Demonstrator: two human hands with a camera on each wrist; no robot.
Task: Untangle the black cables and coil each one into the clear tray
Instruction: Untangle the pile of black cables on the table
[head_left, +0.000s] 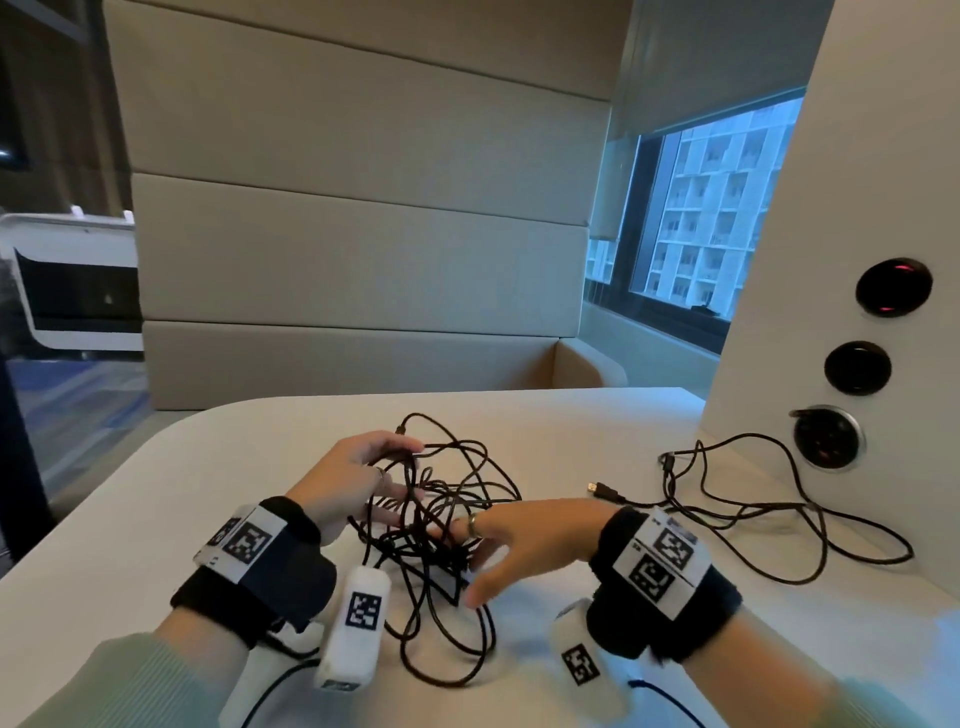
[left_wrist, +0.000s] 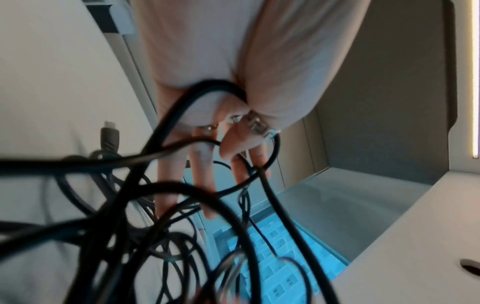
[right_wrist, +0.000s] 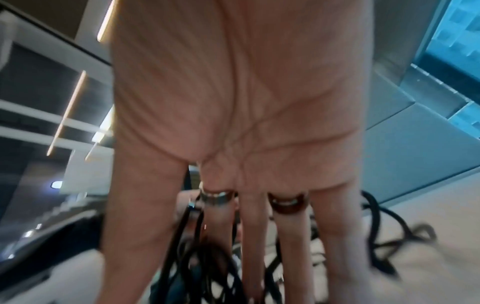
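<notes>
A tangle of black cables (head_left: 447, 499) lies in a heap on the white table (head_left: 249, 457). My left hand (head_left: 400, 467) is at the heap's left side and pinches a strand between thumb and forefinger. In the left wrist view a loop of cable (left_wrist: 215, 84) runs through the crook of the thumb, and more strands cross the fingers (left_wrist: 200, 164). My right hand (head_left: 483, 556) comes in from the right. Its straight fingers (right_wrist: 259, 236) dip into the cables (right_wrist: 197, 267) without gripping. I cannot make out a clear tray.
A separate black cable (head_left: 753, 514) sprawls at the right, its USB plug (head_left: 597, 488) lying loose. It runs to a white panel with round sockets (head_left: 831, 436). A padded bench (head_left: 353, 353) stands behind the table. A cable plug (left_wrist: 110, 137) sticks up beside the heap.
</notes>
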